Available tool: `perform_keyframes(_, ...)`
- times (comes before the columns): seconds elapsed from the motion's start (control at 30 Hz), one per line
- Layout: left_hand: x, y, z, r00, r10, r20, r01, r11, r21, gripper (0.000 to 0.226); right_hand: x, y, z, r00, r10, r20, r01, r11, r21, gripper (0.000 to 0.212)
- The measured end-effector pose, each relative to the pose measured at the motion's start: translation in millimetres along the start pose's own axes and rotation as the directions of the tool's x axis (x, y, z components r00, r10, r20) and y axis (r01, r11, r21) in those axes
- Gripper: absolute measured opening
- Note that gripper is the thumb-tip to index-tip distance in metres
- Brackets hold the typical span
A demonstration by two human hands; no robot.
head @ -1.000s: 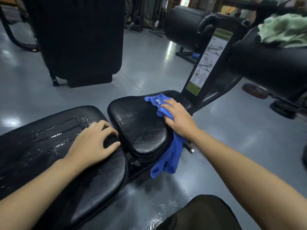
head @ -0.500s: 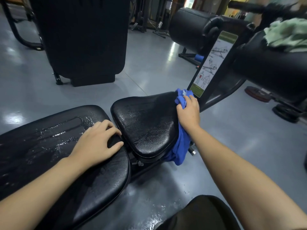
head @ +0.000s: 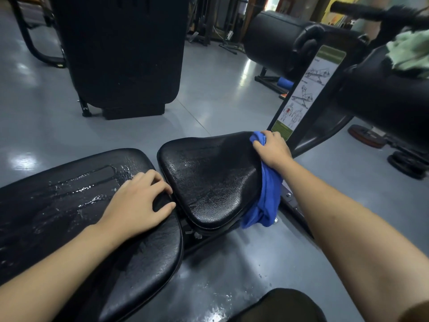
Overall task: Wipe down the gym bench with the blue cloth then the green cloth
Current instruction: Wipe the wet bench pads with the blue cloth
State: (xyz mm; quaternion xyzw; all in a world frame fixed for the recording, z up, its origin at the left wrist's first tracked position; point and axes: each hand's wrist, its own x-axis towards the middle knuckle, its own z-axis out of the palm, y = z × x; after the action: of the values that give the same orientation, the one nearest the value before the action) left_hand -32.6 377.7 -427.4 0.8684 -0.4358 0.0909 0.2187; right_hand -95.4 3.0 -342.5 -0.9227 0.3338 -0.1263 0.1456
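right hand (head: 272, 148) presses blue cloth (head: 264, 201) on seat pad (head: 209, 177).

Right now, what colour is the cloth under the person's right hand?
Blue cloth, gripped by the right hand; the head view shows it.

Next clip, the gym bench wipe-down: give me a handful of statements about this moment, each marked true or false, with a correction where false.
1. The right hand grips the blue cloth at the far right edge of the seat pad. True.
2. The green cloth lies on the floor. False: it sits on a black roller pad at upper right.
3. The left hand rests on the long back pad. True.
4. The left hand holds a cloth. False: it holds nothing.
5. The long back pad shows wet streaks. True.
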Motion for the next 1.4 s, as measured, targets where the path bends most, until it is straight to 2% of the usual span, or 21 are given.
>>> perform_keyframes(0.13,0,-1,0,1.000,0.008,0.008,-0.008,1.000,-0.006,0.036,40,-9,-3,0.991,-0.049,0.123,0.062,0.993,-0.102,0.055)
perform_keyframes(0.27,3,-1,3,1.000,0.009,-0.004,-0.009,1.000,-0.018,0.033,69,-24,1,0.970,-0.127,0.208,0.157,0.979,-0.133,0.034)
perform_keyframes(0.33,2,-2,4,1.000,0.017,-0.014,-0.017,1.000,-0.021,0.032,76,-33,5,0.966,-0.144,0.214,0.170,0.979,-0.111,0.031)
perform_keyframes(0.53,3,-3,1,0.999,0.040,-0.014,-0.040,0.999,-0.015,0.033,66,-21,0,0.962,-0.238,0.131,0.227,0.969,0.095,0.045)
perform_keyframes(0.63,3,-3,1,0.999,0.047,-0.013,-0.047,0.999,-0.016,0.033,48,-5,-10,0.904,-0.354,0.241,0.340,0.935,0.096,0.069)
perform_keyframes(0.8,2,-2,1,0.999,0.049,-0.013,-0.050,0.998,-0.031,0.034,27,32,-15,0.843,-0.454,0.288,0.445,0.890,0.100,0.061)
perform_keyframes(0.93,2,-3,0,0.999,0.043,-0.007,-0.043,0.998,-0.044,0.033,42,20,-3,0.870,-0.426,0.248,0.423,0.904,0.067,0.057)
perform_keyframes(1.1,1,-4,2,0.999,0.037,0.001,-0.037,0.998,-0.050,0.032,71,-10,6,0.885,-0.348,0.309,0.371,0.928,-0.018,0.056)
perform_keyframes(1.23,2,-4,2,0.999,0.037,-0.001,-0.037,0.998,-0.050,0.032,82,-34,13,0.900,-0.288,0.326,0.326,0.943,-0.067,0.070)
perform_keyframes(1.4,1,-4,1,1.000,0.030,0.007,-0.030,0.998,-0.052,0.032,85,-47,24,0.895,-0.288,0.340,0.348,0.928,-0.130,0.046)
